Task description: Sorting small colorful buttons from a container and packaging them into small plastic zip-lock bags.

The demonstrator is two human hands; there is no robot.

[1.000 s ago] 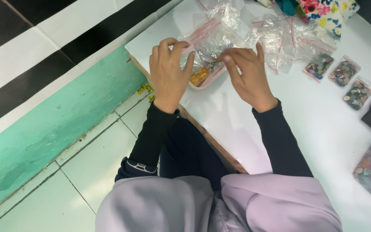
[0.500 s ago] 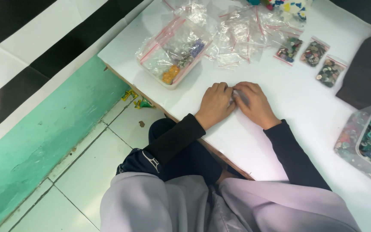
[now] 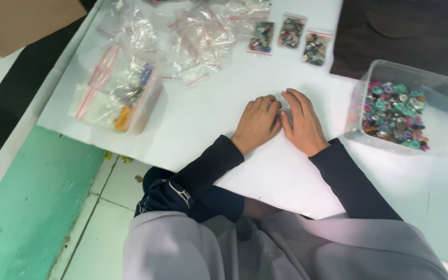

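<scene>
Near the left edge of the white worktop (image 3: 193, 129) a clear tub (image 3: 130, 101) stood stuffed with small zip bags, and loose empty zip bags (image 3: 203, 36) lay scattered toward the far edge beside it. Three filled bags of mixed buttons (image 3: 291, 39) lay in a row at the far edge, which suggested some packing was done, while much loose stock was left. At the middle of the worktop the left hand (image 3: 257, 122) lay knuckles up with its fingers curled under, touching the right hand (image 3: 302, 122), which lay flat with its fingers together; whether either pinched anything beneath could not be told, and no bag or button showed between them. Near the right edge a clear plastic box (image 3: 442, 88) held a heap of coloured buttons (image 3: 395, 114), just beside the right hand. A dark cloth (image 3: 400, 31) covered the far right corner. Below the worktop's left edge lay a green floor strip (image 3: 22, 207) and white tiles (image 3: 99, 228).
</scene>
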